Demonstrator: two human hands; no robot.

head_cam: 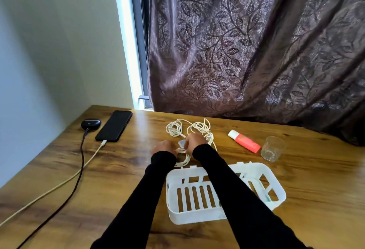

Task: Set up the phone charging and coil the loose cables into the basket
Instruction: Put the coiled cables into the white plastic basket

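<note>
Our right hand (194, 142) curls its fingers around a bundle of white cable (182, 157), pinching it near a small pale plug, while our left hand (164, 148) grips the lower loops of the same bundle just beside it; both wrists sit close together above the table (316, 189). Behind the hands, more white cable lies in two loose tangles (189, 128), unsorted. Nearer to us, under our right sleeve, a white slatted basket (177, 207) lies on the table; something pale seems to rest in its right end, though we cannot tell what. To the left, a phone (114, 125) lies face up with a pale lead (59, 181) plugged in, and a dark earbud case (90, 124) shows a green light with its own dark lead (79, 169). So we judge charging done and coiling under way, with tangles left. At right lie a red tube (245, 140) and a clear cup (273, 148)
</note>
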